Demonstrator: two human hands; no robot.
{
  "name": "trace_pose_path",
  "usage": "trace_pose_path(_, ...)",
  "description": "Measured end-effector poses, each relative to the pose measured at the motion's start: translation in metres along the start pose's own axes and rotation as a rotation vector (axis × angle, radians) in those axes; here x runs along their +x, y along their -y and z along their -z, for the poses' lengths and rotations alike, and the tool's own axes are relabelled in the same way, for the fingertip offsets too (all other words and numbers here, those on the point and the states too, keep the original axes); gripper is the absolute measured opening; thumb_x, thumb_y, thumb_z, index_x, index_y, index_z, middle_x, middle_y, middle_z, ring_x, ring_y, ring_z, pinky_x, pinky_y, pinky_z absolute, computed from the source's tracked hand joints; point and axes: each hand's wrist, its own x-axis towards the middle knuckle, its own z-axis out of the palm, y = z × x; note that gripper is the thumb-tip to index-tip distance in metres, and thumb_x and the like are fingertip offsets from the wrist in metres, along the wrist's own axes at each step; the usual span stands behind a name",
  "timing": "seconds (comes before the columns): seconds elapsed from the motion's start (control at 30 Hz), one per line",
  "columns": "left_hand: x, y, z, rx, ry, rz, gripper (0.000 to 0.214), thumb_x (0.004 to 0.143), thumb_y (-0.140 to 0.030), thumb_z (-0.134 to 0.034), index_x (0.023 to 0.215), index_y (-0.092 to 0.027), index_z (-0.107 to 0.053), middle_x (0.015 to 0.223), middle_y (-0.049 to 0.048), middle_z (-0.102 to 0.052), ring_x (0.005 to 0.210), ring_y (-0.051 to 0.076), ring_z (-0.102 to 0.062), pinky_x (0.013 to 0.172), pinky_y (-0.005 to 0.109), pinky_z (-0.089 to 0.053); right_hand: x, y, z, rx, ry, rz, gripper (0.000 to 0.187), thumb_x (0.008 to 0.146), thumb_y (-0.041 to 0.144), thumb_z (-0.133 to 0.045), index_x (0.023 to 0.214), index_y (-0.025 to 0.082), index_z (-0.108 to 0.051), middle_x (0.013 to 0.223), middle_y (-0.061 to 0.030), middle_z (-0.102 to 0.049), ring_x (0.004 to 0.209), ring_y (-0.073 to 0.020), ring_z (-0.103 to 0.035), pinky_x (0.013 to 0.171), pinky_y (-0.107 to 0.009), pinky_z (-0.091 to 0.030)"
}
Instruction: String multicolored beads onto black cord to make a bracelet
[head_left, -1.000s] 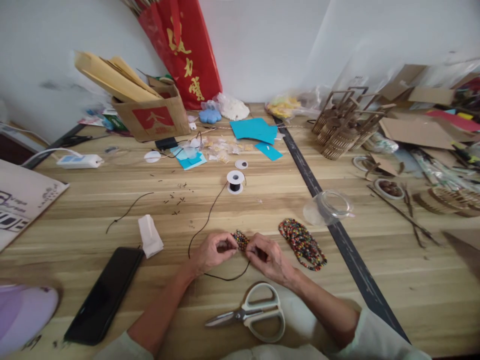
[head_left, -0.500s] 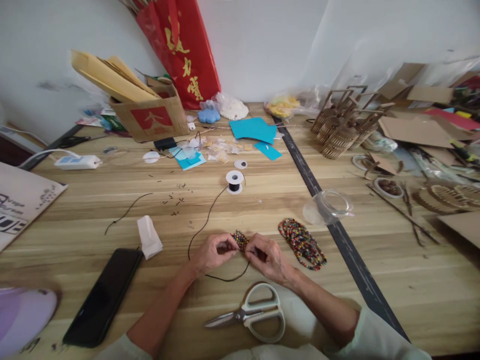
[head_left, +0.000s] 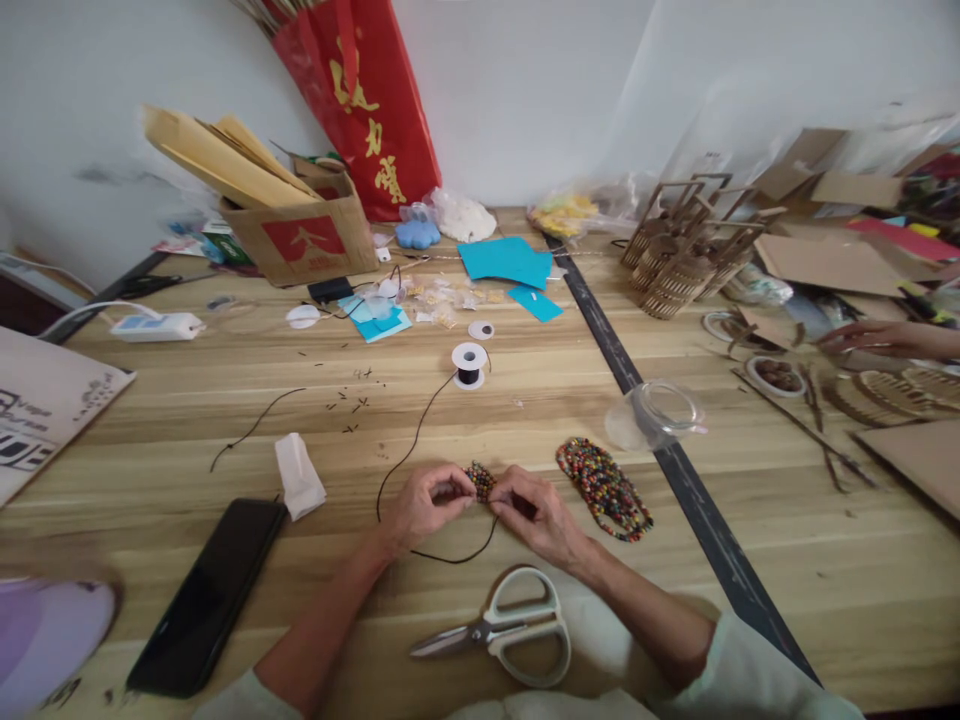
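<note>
A small cluster of multicoloured beads lies between my two hands. My left hand pinches at its left side, thumb and forefinger together. On the other side my right hand is closed in a pinch on the black cord, which loops below the hands and back up to a white spool. Whether the left fingertips grip beads or cord end is too small to make out. Right of my hands rests a pile of beaded strands. Scissors lie nearer my body.
A phone and folded white paper lie to the left. Clear round plastic containers stand right of the spool. Another person's hand reaches in at far right, near wooden pieces and a bowl. A cardboard box stands behind.
Another person's hand has come into view at the far right. My own hands stay in nearly the same place, both still pinching at the beads.
</note>
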Motion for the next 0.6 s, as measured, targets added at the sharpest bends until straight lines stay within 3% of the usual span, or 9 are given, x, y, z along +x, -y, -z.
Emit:
trace_pose_path(0.4,0.0003,-0.0046,-0.0013,-0.050,0.041,0.034,0.012,0.071,-0.022,-0.069,0.076,-0.013,-0.063,0.076,0.0031,-0.065,0.073,0.013,-0.062,0.073,0.025,-0.052,0.0006,0.0037,-0.0010,0.004,0.012,0.019,0.016,0.089,0.022,-0.050,0.076,0.017,-0.057,0.070,-0.0029,-0.053,0.063,-0.0135,-0.049,0.057,-0.024,-0.038)
trace_pose_path(0.6,0.0013,-0.0022,-0.0009,-0.150,0.020,0.070,0.019,0.067,-0.024,-0.074,0.076,-0.012,-0.062,0.078,0.0033,-0.066,0.075,0.013,-0.062,0.076,0.026,-0.051,-0.0001,0.0039,-0.0050,0.086,-0.017,-0.031,0.019,0.089,0.028,-0.052,0.076,0.016,-0.060,0.070,-0.0026,-0.054,0.063,-0.0133,-0.049,0.059,-0.025,-0.038)
